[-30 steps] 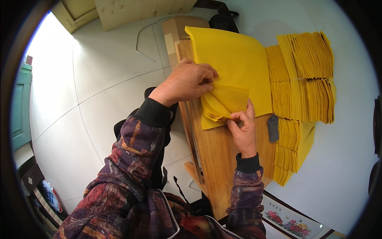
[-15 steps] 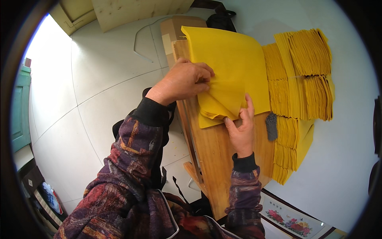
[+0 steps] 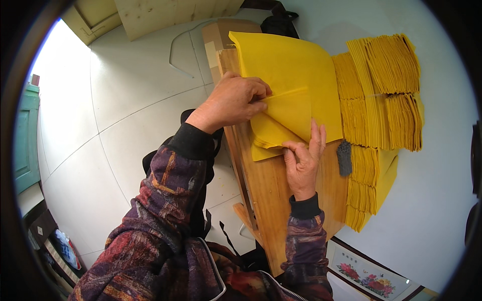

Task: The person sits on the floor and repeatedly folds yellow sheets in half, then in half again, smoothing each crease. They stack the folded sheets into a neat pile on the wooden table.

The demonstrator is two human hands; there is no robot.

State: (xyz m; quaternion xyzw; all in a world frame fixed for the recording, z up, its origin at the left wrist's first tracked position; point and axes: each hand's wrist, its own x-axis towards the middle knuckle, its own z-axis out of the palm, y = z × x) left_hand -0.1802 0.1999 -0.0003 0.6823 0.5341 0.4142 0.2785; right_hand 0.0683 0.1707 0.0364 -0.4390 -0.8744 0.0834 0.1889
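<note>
A large pile of yellow paper sheets [image 3: 286, 57] lies at the far end of a wooden bench [image 3: 273, 200]. On its near part is a smaller folded layer of yellow paper [image 3: 289, 111]. My left hand [image 3: 232, 103] pinches the left edge of this layer and holds it slightly raised, so a slanting crease runs down toward the right. At the near edge, my right hand [image 3: 304, 168] has thumb and index finger closed on the paper's border, while its other fingers rest on the sheet. The pinched edges are partly hidden by the fingers.
Several bundles of folded yellow paper [image 3: 394, 65] stand along the right side against the pale wall. A dark grey cloth-like piece [image 3: 344, 158] sits between them and the pile. A cardboard box [image 3: 228, 32] is behind the bench. Tiled floor [image 3: 135, 115] lies to the left.
My right thumb and index finger have come together on the near edge of the paper. The layer's crease has become sharper and flatter. My left hand has hardly moved.
</note>
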